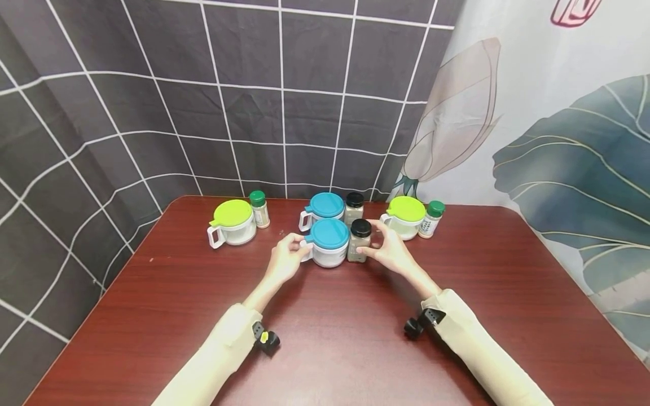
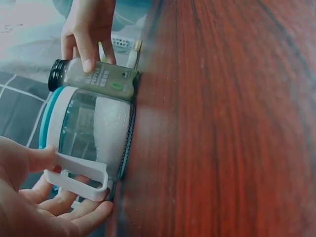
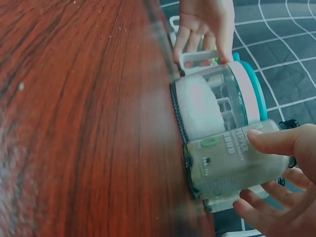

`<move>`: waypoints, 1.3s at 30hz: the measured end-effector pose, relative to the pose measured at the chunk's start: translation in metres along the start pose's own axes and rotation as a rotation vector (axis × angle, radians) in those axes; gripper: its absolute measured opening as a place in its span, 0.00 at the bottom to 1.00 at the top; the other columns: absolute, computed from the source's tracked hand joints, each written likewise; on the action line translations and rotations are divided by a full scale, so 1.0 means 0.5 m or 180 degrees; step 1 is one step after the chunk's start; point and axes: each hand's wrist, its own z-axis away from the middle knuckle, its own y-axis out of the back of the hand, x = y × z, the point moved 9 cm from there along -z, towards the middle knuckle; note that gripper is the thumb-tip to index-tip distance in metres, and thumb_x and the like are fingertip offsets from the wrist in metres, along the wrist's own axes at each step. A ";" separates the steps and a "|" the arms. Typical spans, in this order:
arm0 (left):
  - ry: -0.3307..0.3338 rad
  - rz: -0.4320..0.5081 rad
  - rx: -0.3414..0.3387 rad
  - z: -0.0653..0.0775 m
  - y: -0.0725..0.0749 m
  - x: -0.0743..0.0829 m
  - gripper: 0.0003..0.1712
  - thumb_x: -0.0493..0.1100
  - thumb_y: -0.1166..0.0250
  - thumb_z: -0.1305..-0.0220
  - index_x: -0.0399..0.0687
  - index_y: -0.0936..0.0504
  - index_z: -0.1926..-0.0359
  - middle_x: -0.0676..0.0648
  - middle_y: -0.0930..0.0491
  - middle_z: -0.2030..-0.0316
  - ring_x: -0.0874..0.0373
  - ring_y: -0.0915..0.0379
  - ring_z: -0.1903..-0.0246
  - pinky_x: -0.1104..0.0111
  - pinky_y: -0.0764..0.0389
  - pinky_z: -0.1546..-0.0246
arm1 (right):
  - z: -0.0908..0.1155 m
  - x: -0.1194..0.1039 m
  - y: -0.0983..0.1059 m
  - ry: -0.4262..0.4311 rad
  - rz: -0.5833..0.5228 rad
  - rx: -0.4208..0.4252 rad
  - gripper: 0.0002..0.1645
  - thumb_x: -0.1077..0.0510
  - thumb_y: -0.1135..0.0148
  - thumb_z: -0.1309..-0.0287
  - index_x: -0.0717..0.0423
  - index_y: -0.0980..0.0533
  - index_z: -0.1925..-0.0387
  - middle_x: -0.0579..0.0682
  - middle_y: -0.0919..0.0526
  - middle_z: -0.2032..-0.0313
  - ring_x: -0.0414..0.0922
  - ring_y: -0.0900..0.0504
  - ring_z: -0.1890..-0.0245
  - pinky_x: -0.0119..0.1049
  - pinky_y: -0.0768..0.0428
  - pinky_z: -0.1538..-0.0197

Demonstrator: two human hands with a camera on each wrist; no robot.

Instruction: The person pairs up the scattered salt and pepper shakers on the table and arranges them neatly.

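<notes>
My left hand (image 1: 286,258) holds the white handle of the front blue-lidded seasoning jar (image 1: 330,248), thumb on the handle's top and fingers behind it. White grains show through that jar's clear wall in both wrist views. Right beside it stands a black-capped pepper bottle (image 1: 359,241), filled with greyish powder. My right hand (image 1: 393,251) grips this bottle, its thumb (image 3: 269,140) on the printed front and the other fingers round the back. Both containers stand upright on the table, side by side. Just behind them are a second blue-lidded jar (image 1: 326,204) and another black-capped bottle (image 1: 354,208).
At the left, a green-lidded jar (image 1: 233,223) stands beside a green-capped shaker (image 1: 259,210). A matching green-lidded jar (image 1: 406,217) and shaker (image 1: 431,220) are at the right, close to my right hand. Curtains (image 1: 254,113) hang behind the red-brown table (image 1: 335,332).
</notes>
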 end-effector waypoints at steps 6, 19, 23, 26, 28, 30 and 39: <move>-0.0001 0.0015 -0.0061 0.003 0.003 0.003 0.18 0.41 0.36 0.37 0.36 0.20 0.49 0.35 0.17 0.54 0.44 0.19 0.53 0.56 0.21 0.47 | 0.000 -0.013 0.002 0.0110 0.0064 0.0077 0.39 0.65 0.28 0.52 0.62 0.34 0.38 0.64 0.24 0.47 0.59 0.22 0.51 0.52 0.21 0.45; -0.0339 0.0233 0.0061 0.022 0.044 0.029 0.20 0.43 0.44 0.30 0.39 0.25 0.41 0.37 0.20 0.47 0.44 0.22 0.47 0.53 0.25 0.42 | 0.001 -0.058 0.018 0.0467 0.0270 0.0390 0.42 0.66 0.25 0.57 0.64 0.33 0.38 0.62 0.25 0.43 0.57 0.28 0.42 0.56 0.27 0.41; -0.0347 0.0374 0.0109 0.026 0.057 0.029 0.20 0.42 0.44 0.30 0.39 0.25 0.41 0.38 0.20 0.46 0.45 0.22 0.46 0.54 0.25 0.42 | 0.007 -0.077 0.024 0.0592 0.0453 0.0525 0.43 0.66 0.24 0.59 0.63 0.32 0.39 0.62 0.23 0.45 0.56 0.27 0.44 0.54 0.25 0.45; -0.0366 0.0377 0.0152 0.028 0.066 0.025 0.20 0.41 0.44 0.31 0.40 0.24 0.41 0.38 0.20 0.47 0.45 0.22 0.47 0.54 0.25 0.42 | 0.015 -0.092 0.026 0.0749 0.0631 0.0638 0.44 0.66 0.23 0.61 0.63 0.32 0.39 0.62 0.23 0.45 0.57 0.27 0.47 0.52 0.27 0.47; -0.0384 0.0342 0.0184 0.030 0.073 0.023 0.19 0.41 0.44 0.31 0.41 0.24 0.41 0.38 0.19 0.47 0.44 0.22 0.47 0.54 0.25 0.43 | 0.019 -0.103 0.026 0.0852 0.0751 0.0718 0.43 0.66 0.23 0.62 0.63 0.31 0.40 0.63 0.24 0.46 0.58 0.28 0.49 0.50 0.29 0.48; -0.0410 0.0319 0.0202 0.030 0.081 0.021 0.19 0.39 0.43 0.32 0.40 0.25 0.41 0.38 0.19 0.47 0.43 0.22 0.48 0.53 0.24 0.43 | 0.023 -0.114 0.027 0.0931 0.0849 0.0794 0.43 0.66 0.23 0.62 0.62 0.30 0.40 0.63 0.24 0.47 0.58 0.29 0.52 0.47 0.31 0.50; -0.0309 0.0314 0.0390 0.037 0.126 0.015 0.23 0.37 0.43 0.33 0.41 0.28 0.38 0.37 0.21 0.45 0.44 0.22 0.47 0.53 0.23 0.44 | 0.022 -0.157 0.023 0.1145 0.1005 0.0992 0.40 0.65 0.24 0.59 0.59 0.29 0.40 0.60 0.24 0.48 0.55 0.31 0.51 0.49 0.34 0.44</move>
